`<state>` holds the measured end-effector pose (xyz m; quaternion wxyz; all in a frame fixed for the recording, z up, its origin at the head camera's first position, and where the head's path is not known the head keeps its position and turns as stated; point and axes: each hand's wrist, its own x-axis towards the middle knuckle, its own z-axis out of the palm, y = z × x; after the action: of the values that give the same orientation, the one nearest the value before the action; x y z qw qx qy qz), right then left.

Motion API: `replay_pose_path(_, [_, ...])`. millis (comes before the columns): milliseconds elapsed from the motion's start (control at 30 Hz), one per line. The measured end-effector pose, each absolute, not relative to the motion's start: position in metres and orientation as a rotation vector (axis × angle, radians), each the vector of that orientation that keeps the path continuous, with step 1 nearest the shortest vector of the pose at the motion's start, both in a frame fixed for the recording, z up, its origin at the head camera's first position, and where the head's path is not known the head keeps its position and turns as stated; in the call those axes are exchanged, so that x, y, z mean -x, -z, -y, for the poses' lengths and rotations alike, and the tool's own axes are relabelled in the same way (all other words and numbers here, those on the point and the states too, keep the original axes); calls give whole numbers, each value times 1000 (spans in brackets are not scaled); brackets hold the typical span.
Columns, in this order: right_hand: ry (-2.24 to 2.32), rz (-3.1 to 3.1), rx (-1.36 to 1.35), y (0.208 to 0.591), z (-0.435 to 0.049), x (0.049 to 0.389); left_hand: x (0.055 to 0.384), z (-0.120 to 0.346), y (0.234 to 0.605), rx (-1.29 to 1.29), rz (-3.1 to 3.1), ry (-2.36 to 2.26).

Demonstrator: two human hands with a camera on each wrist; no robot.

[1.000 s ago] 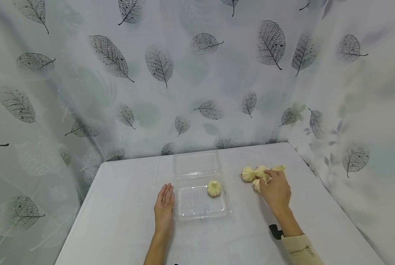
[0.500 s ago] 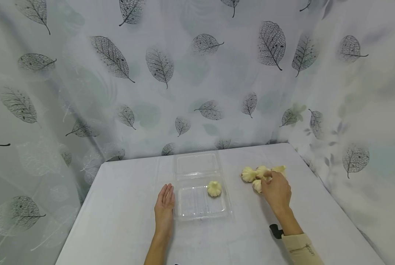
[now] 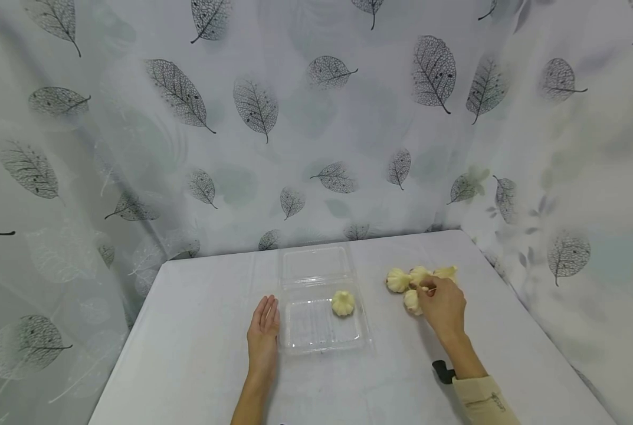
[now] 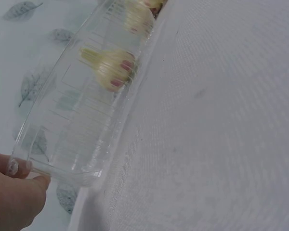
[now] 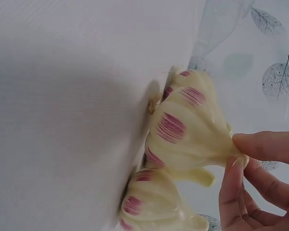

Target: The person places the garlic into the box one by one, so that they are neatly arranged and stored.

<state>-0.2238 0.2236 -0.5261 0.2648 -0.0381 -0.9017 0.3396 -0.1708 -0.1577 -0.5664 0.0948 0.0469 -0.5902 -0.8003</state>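
My left hand (image 3: 263, 339) stands on edge with straight fingers, touching the left side of a clear plastic clamshell box (image 3: 321, 333). In the left wrist view its thumb and a finger meet the corner of the box's rim (image 4: 41, 171). One garlic bulb (image 3: 343, 303) sits upright in the box, toward its right side. Over on the right, my right hand (image 3: 443, 310) pinches another garlic bulb (image 5: 192, 127) by its stem, between thumb and fingertips. That bulb has purple streaks and appears upright, low at the table surface; whether it touches the table is unclear.
Several other garlic bulbs (image 3: 398, 280) cluster just beyond my right hand, one of them (image 5: 156, 202) close against the pinched bulb. The box's lid (image 3: 316, 262) lies folded back flat. A white cloth covers the table (image 3: 189, 354), and leaf-print curtains (image 3: 305, 136) hang around it.
The front bulb of the cluster has shifted slightly toward me and shows more, with my right fingers now at its stem. The left hand and the box have stayed put.
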Motion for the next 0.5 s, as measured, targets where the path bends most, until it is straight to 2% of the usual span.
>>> replay_pose_path(500, [-949,2407,75,511,-217,215,170,158,566,-133,1729,2389])
